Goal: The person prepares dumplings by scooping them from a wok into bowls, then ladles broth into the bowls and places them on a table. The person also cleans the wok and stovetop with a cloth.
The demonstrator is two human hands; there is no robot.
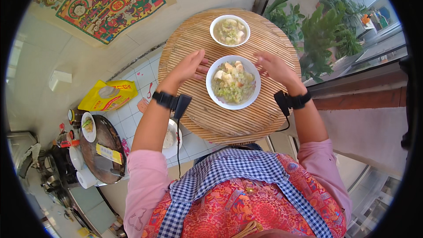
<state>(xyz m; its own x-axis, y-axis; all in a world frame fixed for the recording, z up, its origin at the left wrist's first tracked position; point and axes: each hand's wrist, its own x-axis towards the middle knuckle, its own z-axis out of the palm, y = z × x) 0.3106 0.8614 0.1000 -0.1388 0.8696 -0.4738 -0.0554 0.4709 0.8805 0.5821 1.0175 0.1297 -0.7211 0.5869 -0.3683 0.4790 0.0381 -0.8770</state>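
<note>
A large white bowl (233, 82) of cabbage, glass noodles and pale chunks that look like tofu rests on a round slatted bamboo tray (195, 112). Beyond it stands a smaller white bowl (230, 30) with similar food in broth. My left hand (191, 65) is just left of the large bowl, fingers apart, thumb up and nothing in its grasp. On the bowl's other side, my right hand (271, 67) hovers near the rim, also empty, its fingers spread. Both wrists wear black straps with cabled devices.
Left of the tray, a tiled counter (143, 77) holds a yellow bag (109, 96), a plate (169, 138) with white food and a round wooden chopping board (99, 152) with a cleaver and small dish. Window and plants (330, 36) border the right.
</note>
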